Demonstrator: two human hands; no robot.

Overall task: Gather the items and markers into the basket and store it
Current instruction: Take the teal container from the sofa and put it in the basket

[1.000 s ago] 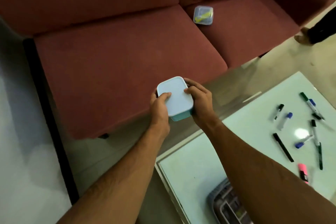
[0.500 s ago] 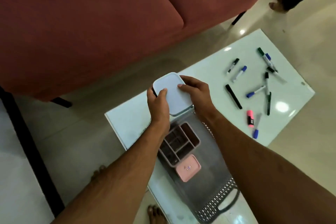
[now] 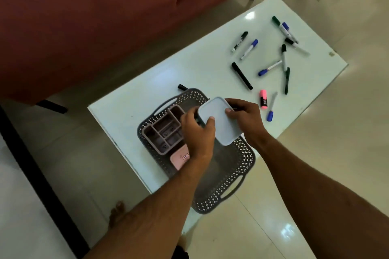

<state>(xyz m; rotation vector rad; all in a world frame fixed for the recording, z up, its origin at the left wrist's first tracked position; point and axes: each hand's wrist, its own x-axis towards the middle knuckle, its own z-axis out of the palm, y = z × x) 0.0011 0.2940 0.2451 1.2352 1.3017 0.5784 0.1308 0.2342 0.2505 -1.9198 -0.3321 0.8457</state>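
- The sofa [image 3: 88, 27] fills the top left, dark red and cushioned; nothing of the task shows on the part in view.
- The counter [image 3: 168, 73] is a pale, glossy rectangle beside the sofa; it carries the basket at its near end and the loose pens at its far end.
- The basket [image 3: 244, 166] is grey plastic with a lattice wall and slot handles; it sits on the counter's near corner, its near end overhanging the edge; the right half of its floor looks free.
- The organiser tray [image 3: 162, 134] is mauve with several compartments; it already lies in the basket's left part, with a pink box [image 3: 179, 159] just beside it, so I judge the gathering partly done.
- The lidded box [image 3: 219, 122] is pale blue-white, rounded-cornered, with a darker base glimpsed at its left edge; it is held tilted over the basket, not yet set down.
- The left hand [image 3: 197, 134] has its grip closed on the box's left side, thumb on the lid; the right hand [image 3: 244, 115] has its grip closed on the right side.
- The markers [image 3: 284, 57] lie scattered well apart from the basket; black, blue and green caps; a pink highlighter [image 3: 263, 99] lies nearest the right hand; one black marker [image 3: 182, 87] rests just beside the basket's far rim.
- Left to do, as I judge: lower the box, collect every marker, then store the basket.
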